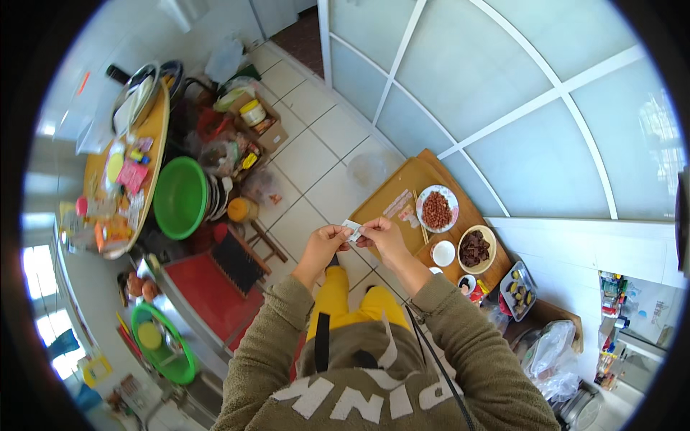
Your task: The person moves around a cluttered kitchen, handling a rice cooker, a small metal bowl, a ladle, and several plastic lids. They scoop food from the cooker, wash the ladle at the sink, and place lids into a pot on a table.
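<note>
A small white packet (352,229) is pinched between the fingertips of both hands, above the tiled floor. My left hand (328,242) grips its left side, and my right hand (384,237) grips its right side. Beside my right hand is a brown tray (385,196) with wooden chopsticks (418,215) on it. A patterned plate of reddish peanuts (437,209) overlaps the tray's right edge. Farther right stand a small white bowl (443,253) and a cream bowl of dark brown pieces (476,249). What is inside the packet cannot be seen.
A wooden table (498,264) carries the bowls, with a container of sliced food (518,292) beside it. Frosted glass panels (474,70) rise behind. At left are a green basin (180,198), a cluttered round table (161,134), a low wooden chair (237,258) and a green basket (186,361) by the sink.
</note>
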Demonstrator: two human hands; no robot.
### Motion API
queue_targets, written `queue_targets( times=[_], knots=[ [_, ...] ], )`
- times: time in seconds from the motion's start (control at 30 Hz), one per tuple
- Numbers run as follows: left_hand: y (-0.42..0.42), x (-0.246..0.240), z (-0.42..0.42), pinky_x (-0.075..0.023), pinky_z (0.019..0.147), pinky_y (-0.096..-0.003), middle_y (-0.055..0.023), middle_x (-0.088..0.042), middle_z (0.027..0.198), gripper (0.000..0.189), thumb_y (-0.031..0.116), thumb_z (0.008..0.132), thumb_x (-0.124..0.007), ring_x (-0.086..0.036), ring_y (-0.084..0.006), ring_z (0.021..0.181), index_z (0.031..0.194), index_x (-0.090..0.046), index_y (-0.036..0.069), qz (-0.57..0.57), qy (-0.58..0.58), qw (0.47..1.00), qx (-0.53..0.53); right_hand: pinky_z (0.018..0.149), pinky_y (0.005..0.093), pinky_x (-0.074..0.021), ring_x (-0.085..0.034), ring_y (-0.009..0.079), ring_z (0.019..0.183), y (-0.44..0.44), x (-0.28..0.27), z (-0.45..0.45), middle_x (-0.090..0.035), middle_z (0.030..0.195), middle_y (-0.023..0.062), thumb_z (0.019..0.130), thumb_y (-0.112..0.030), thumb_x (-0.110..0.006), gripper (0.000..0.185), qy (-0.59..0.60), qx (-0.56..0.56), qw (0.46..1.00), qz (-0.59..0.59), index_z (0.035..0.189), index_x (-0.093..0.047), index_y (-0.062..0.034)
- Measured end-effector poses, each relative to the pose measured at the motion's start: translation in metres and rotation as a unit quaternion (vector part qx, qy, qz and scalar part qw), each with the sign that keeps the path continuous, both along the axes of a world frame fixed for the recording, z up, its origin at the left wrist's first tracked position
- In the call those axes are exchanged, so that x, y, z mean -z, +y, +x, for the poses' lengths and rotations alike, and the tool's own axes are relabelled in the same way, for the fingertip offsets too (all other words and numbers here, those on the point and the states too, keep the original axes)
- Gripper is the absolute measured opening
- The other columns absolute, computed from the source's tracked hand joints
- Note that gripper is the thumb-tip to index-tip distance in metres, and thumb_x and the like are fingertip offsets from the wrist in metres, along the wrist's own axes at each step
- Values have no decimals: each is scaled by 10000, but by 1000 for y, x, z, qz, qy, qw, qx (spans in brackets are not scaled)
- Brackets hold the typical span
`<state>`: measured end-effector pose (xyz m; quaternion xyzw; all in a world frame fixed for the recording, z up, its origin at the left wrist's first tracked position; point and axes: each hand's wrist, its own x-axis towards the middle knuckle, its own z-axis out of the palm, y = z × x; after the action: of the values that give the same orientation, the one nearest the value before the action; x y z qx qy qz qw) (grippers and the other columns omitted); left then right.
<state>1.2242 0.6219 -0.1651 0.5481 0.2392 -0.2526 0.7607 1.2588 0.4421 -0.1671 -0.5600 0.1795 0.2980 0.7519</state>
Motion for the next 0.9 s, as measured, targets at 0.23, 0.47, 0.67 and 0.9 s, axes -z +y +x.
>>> queue_targets(
  times=[0.23,0.47,0.67,0.9],
  knots=[
    [-4,144,144,-510,685,-225,-1,-648,858,226,229,913,-692,-570,-75,739,1011,-677,26,-3,41,996,80,589,299,-585,-673,189,653,5,133,124,-666,797,129,855,2,-631,56,18,81,988,-128,878,-608,48],
    [-42,289,239,-525,718,-265,-21,-645,902,181,146,917,-654,-606,-115,800,1052,-631,28,71,65,990,107,514,290,-514,-662,169,590,-20,288,198,-661,666,113,823,-44,-643,88,-43,81,965,-244,818,-643,44],
    [-69,356,270,-526,702,-260,-39,-637,913,259,61,881,-644,-618,-122,797,1127,-569,32,121,87,980,135,568,270,-524,-659,144,655,-41,369,218,-668,760,98,881,-42,-614,113,-37,63,950,-303,924,-638,60],
    [-70,407,275,-542,665,-261,-42,-624,878,266,22,856,-657,-633,-130,787,1110,-580,35,201,101,962,153,623,287,-551,-693,188,819,-39,401,215,-646,1034,133,902,-24,-544,289,6,64,961,-270,1179,-576,54]
  ],
)
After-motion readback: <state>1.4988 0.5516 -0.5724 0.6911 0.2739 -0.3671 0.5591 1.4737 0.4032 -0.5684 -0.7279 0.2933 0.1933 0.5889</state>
